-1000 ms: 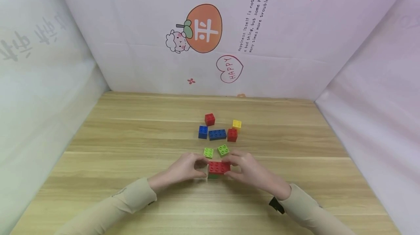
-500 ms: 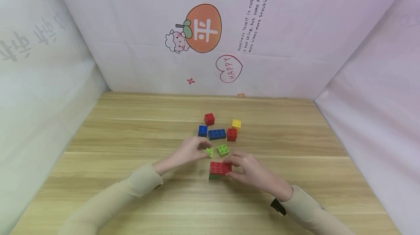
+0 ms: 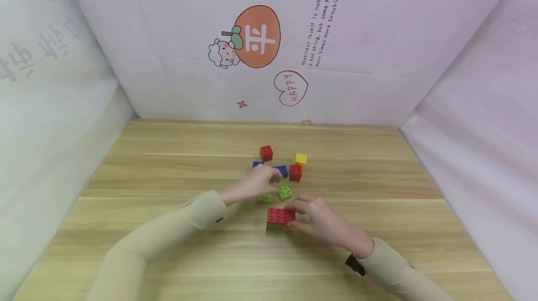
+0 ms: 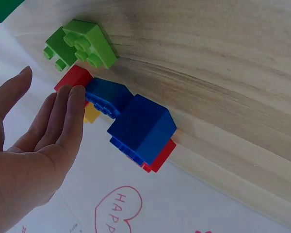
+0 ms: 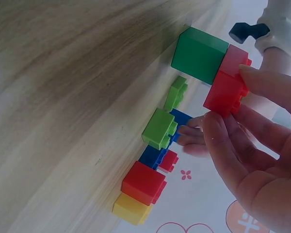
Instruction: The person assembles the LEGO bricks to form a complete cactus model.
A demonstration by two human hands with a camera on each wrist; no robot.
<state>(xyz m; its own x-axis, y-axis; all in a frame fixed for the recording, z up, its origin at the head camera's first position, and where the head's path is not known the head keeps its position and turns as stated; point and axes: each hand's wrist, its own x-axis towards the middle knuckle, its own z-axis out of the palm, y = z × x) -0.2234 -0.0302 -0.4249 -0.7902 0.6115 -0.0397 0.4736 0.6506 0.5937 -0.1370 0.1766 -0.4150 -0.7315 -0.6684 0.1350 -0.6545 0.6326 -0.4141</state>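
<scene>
My right hand pinches the right end of a red brick, which sits on top of a green brick; the right wrist view shows the red brick overhanging the green one. My left hand hovers over the loose bricks with thumb and fingers apart, holding nothing. Its fingertips are near a light green brick and partly cover the long blue brick. A second light green brick lies below that hand.
Beyond the left hand stand a small blue brick, a red brick, another red brick and a yellow brick. White printed cloth encloses the wooden table at the back and sides.
My left hand has left the side of the red and green stack and moved forward and right over the loose bricks. My right hand keeps its grip on the red brick, nearly still.
</scene>
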